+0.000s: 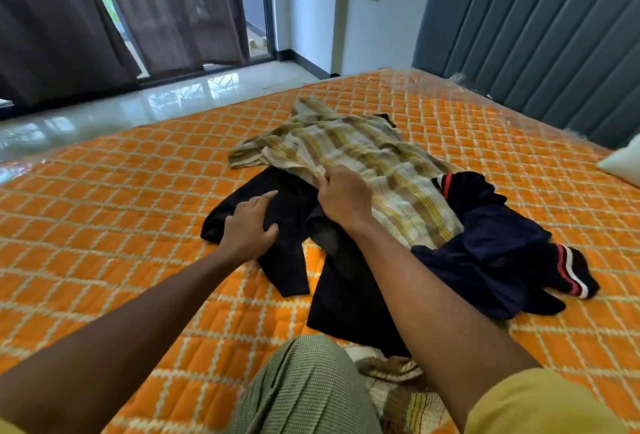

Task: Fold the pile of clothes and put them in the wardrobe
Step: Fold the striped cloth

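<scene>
The clothes lie in a loose pile in the middle of the orange bed (104, 191), and none is folded yet. The striped shirt (374, 156) is on top. A black top (284, 260) sticks out on the near left, and a dark blue piece (502, 246) is bunched up on the right. The left hand (247, 229) lies flat on the black top with straight fingers (266, 196). The right hand (341, 196) pinches the near edge of the striped shirt. This looks like picking the first piece to fold. Next, the shirt needs lifting off the pile and spreading flat on a bare part of the bed. No wardrobe can be seen.
</scene>
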